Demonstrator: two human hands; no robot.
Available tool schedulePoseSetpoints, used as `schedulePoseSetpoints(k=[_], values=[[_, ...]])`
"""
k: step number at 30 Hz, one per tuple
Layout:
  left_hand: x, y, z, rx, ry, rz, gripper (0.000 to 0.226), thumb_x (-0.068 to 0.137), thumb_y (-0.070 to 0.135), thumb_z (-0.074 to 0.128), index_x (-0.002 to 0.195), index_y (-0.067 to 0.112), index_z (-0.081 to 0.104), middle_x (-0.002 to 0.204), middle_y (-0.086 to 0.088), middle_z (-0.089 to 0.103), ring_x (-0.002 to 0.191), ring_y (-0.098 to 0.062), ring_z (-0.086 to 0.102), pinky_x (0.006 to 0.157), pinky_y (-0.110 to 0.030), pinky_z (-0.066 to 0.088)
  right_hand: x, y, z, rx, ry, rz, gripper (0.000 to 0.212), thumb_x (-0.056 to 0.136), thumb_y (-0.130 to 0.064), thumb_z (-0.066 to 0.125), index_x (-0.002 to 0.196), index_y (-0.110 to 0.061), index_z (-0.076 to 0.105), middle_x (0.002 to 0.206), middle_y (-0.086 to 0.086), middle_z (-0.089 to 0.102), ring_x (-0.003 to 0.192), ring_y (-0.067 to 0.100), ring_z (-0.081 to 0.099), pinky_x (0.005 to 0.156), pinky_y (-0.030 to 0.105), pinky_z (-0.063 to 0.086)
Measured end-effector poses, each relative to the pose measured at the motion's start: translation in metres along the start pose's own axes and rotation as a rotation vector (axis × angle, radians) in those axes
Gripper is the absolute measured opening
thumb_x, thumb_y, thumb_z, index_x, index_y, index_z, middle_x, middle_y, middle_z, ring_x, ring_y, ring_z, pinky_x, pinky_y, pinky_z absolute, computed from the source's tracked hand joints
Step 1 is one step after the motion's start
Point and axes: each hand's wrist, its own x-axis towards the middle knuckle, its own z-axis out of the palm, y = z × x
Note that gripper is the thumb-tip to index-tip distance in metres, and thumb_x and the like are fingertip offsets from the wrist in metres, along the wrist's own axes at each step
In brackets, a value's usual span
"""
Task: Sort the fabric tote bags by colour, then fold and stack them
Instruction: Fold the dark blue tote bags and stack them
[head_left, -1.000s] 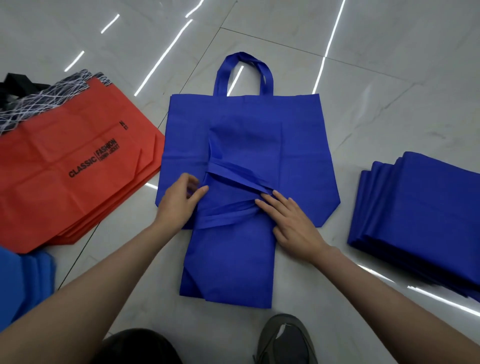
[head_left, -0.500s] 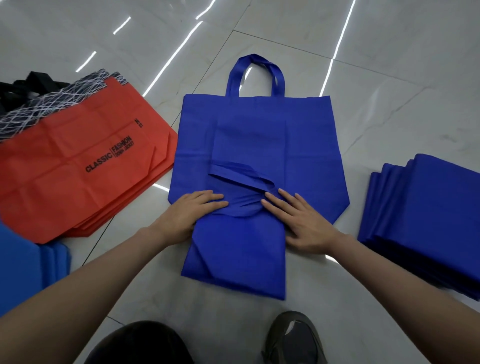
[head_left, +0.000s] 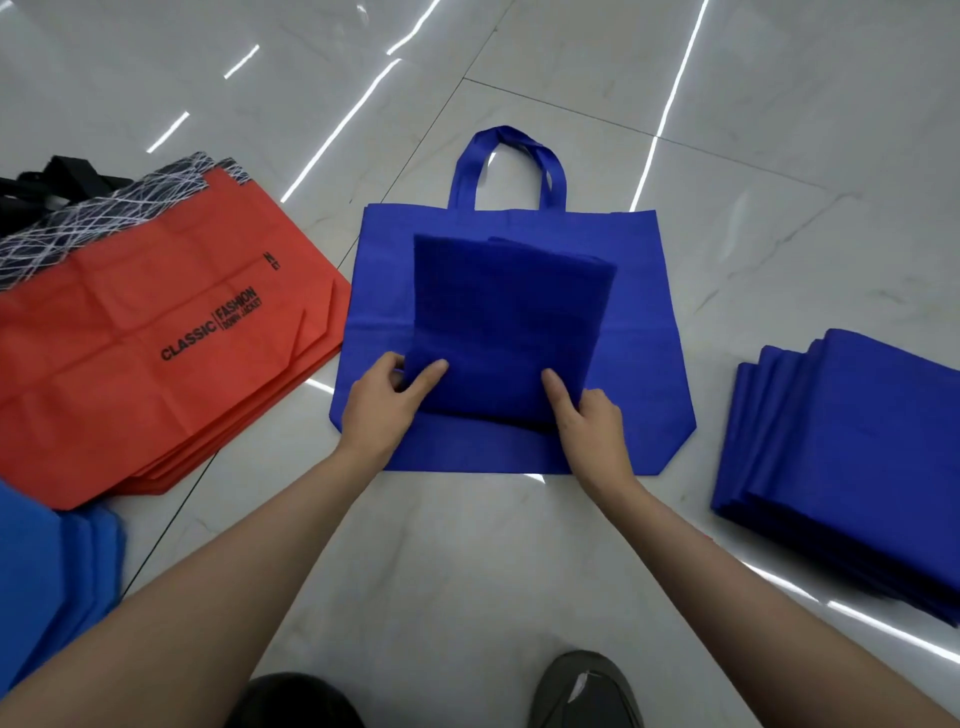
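**Q:** Location of the folded bag (head_left: 509, 322)?

**A:** It sits on the middle of a flat bag (head_left: 641, 312). The flat bag is spread on the floor (head_left: 467, 561), handles pointing away from the person.

**Q:** State of the hands?

**A:** Both grip the folded bag. The left hand (head_left: 382, 410) pinches its near left corner, thumb on top. The right hand (head_left: 595, 421) pinches its near right corner the same way.

**Q:** Other stacks?

**A:** Blue stack (head_left: 857, 457): right, apart from the flat bag. Red stack (head_left: 156, 338): left, just beside it. Light-blue stack (head_left: 47, 582): near left.
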Motion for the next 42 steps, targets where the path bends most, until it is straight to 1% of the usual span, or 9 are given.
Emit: schedulePoseSetpoints(k=[4, 9, 14, 18, 21, 25, 31, 37, 42], values=[[0.011, 0.004, 0.008, 0.155, 0.149, 0.009, 0.046, 0.081, 0.059, 0.056, 0.067, 0.019, 0.04, 0.059, 0.005, 0.045, 0.058, -0.016, 0.043, 0.056, -0.033, 0.035, 0.024, -0.011, 0.011, -0.024, 0.142, 0.126, 0.058, 0.089, -0.058, 0.049, 0.058, -0.015, 0.025, 0.056, -0.003, 0.033, 0.056, 0.015, 0.032, 0.056, 0.032, 0.03], [0.024, 0.023, 0.021, 0.571, 0.255, -0.023, 0.048, 0.086, 0.06, 0.05, 0.093, 0.012, 0.048, 0.081, -0.004, 0.059, 0.07, -0.022, 0.052, 0.057, -0.032, 0.032, 0.044, -0.017, 0.024, -0.309, 0.228, 0.224, 0.052, 0.094, -0.057, 0.039, 0.063, -0.015, 0.037, 0.07, 0.001, 0.049, 0.073, 0.026, 0.051, 0.075, 0.039, 0.044], [0.029, 0.014, 0.042, 0.853, 0.292, 0.336, 0.047, 0.09, 0.027, 0.059, 0.131, 0.008, 0.048, 0.134, -0.016, 0.048, 0.118, -0.032, 0.051, 0.089, -0.046, 0.043, 0.045, -0.017, 0.028, -0.524, 0.307, 0.17, 0.042, 0.095, -0.049, 0.044, 0.108, -0.009, 0.046, 0.089, 0.01, 0.064, 0.084, 0.03, 0.06, 0.066, 0.036, 0.038], [0.029, -0.002, 0.047, 0.723, -0.056, 0.354, 0.049, 0.101, 0.031, 0.027, 0.148, 0.017, 0.023, 0.157, 0.002, 0.014, 0.145, -0.017, 0.009, 0.115, -0.04, 0.011, 0.047, -0.008, 0.04, -0.739, 0.51, -0.27, 0.055, 0.084, -0.03, 0.056, 0.132, -0.009, 0.04, 0.131, 0.018, 0.05, 0.117, 0.035, 0.049, 0.095, 0.047, 0.038], [0.028, -0.011, 0.046, 0.748, -0.08, 0.382, 0.065, 0.093, 0.051, 0.009, 0.15, 0.019, 0.012, 0.157, 0.005, 0.004, 0.145, -0.014, 0.0, 0.116, -0.037, 0.004, 0.046, -0.01, 0.061, -0.793, 0.236, -0.505, 0.053, 0.09, -0.031, 0.036, 0.139, -0.012, 0.044, 0.148, 0.013, 0.038, 0.136, 0.031, 0.036, 0.108, 0.048, 0.031], [0.029, -0.016, 0.048, 0.828, -0.047, 0.394, 0.063, 0.094, 0.046, 0.009, 0.149, 0.015, 0.018, 0.157, -0.002, 0.012, 0.145, -0.019, 0.008, 0.115, -0.039, 0.009, 0.047, 0.0, 0.07, -0.884, -0.053, -0.507, 0.056, 0.096, -0.04, 0.019, 0.146, -0.02, 0.034, 0.155, 0.004, 0.027, 0.143, 0.026, 0.024, 0.113, 0.048, 0.025], [0.029, -0.017, 0.049, 0.816, -0.019, 0.41, 0.062, 0.094, 0.046, 0.018, 0.147, 0.014, 0.025, 0.156, -0.003, 0.018, 0.144, -0.021, 0.014, 0.113, -0.042, 0.012, 0.043, 0.032, 0.015, -0.915, 0.004, -0.371, 0.061, 0.093, -0.053, 0.017, 0.149, -0.03, 0.025, 0.158, -0.001, 0.019, 0.145, 0.022, 0.017, 0.115, 0.047, 0.01], [0.035, -0.017, 0.037, 0.819, -0.124, 0.469, 0.064, 0.093, 0.049, 0.014, 0.149, 0.019, 0.018, 0.156, 0.004, 0.009, 0.144, -0.015, 0.005, 0.115, -0.04, 0.007, 0.066, -0.024, 0.017, -0.841, 0.296, -0.584, 0.038, 0.089, -0.038, 0.043, 0.108, -0.014, 0.065, 0.124, 0.013, 0.057, 0.115, 0.034, 0.052, 0.109, 0.054, 0.023], [0.059, -0.034, -0.002, 0.945, -0.118, 0.684, 0.054, 0.095, 0.047, 0.025, 0.144, 0.025, 0.033, 0.154, 0.0, 0.023, 0.141, -0.025, 0.019, 0.111, -0.047, 0.012, 0.1, -0.036, 0.036, -1.045, -0.29, -0.842, 0.054, 0.094, -0.052, 0.028, 0.143, -0.032, 0.038, 0.156, -0.002, 0.026, 0.143, 0.031, 0.022, 0.112, 0.059, 0.017]])
